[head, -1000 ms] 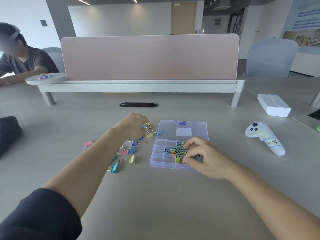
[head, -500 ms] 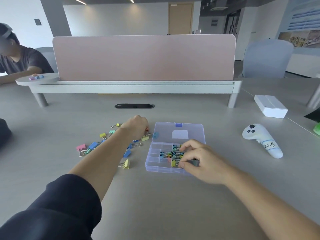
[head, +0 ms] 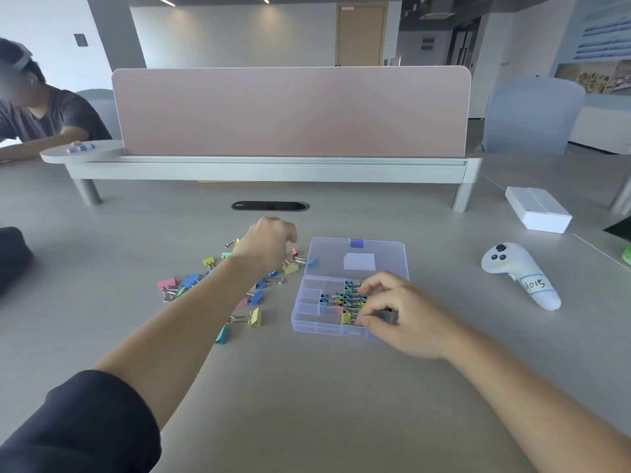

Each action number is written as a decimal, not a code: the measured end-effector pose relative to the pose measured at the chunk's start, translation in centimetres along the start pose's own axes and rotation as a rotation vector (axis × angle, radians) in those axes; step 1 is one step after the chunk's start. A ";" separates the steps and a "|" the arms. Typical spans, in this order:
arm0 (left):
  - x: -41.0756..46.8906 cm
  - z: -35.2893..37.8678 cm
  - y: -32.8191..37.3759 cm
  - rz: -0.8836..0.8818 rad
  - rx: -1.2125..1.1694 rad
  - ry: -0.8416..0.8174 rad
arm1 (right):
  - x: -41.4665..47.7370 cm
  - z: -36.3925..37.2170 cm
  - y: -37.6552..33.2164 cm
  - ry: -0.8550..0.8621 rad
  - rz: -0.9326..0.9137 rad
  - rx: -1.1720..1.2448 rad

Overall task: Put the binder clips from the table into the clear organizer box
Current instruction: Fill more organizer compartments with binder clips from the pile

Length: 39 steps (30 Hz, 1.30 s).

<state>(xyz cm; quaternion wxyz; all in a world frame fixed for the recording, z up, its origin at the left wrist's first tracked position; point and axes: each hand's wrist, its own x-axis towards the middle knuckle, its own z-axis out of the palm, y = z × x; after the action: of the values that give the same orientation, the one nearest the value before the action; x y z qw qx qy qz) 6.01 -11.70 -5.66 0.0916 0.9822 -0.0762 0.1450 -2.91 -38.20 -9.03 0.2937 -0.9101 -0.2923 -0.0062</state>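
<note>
The clear organizer box (head: 305, 327) lies open at the table's middle, its lid (head: 382, 249) flat behind it. Several coloured clips (head: 336, 298) fill its middle compartments. My right hand (head: 406, 319) rests over the box's front right part and pinches a grey binder clip (head: 389, 316) between thumb and fingers. Left of the box, loose binder clips are scattered: pink (head: 166, 284), blue (head: 191, 279), yellow (head: 254, 317), teal (head: 221, 335). My left hand (head: 268, 245) hovers over the far clips with fingers curled down beside an orange clip (head: 294, 253). Its fingertips are hidden.
A white controller (head: 519, 276) lies right of the box, with a white carton (head: 537, 213) behind it. A pink desk divider (head: 290, 110) on a grey shelf closes the far side. A person (head: 41, 114) sits at far left. A dark object (head: 10, 257) sits at the left edge.
My head view swung slightly left and back. My left forearm shifted, uncovering more loose clips on the left. Both hands stay at nearly the same places.
</note>
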 end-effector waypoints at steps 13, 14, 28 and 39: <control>-10.0 -1.8 7.9 0.288 -0.619 -0.002 | 0.2 -0.7 -0.8 0.296 0.034 0.367; -10.2 -1.6 8.1 0.289 -0.635 -0.015 | 0.1 -0.7 -1.0 0.299 0.022 0.372; -10.7 -0.1 8.4 0.318 -0.694 -0.038 | -0.3 -0.5 -1.9 0.209 0.062 0.213; -10.7 0.1 8.1 0.340 -0.494 -0.008 | -0.4 -0.2 -2.1 0.172 0.072 0.159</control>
<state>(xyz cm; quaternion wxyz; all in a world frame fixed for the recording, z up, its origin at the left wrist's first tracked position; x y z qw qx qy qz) -5.54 -18.29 -7.71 0.3020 0.9040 -0.2728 0.1314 -4.32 -37.15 -7.86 0.3889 -0.8899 -0.2330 -0.0503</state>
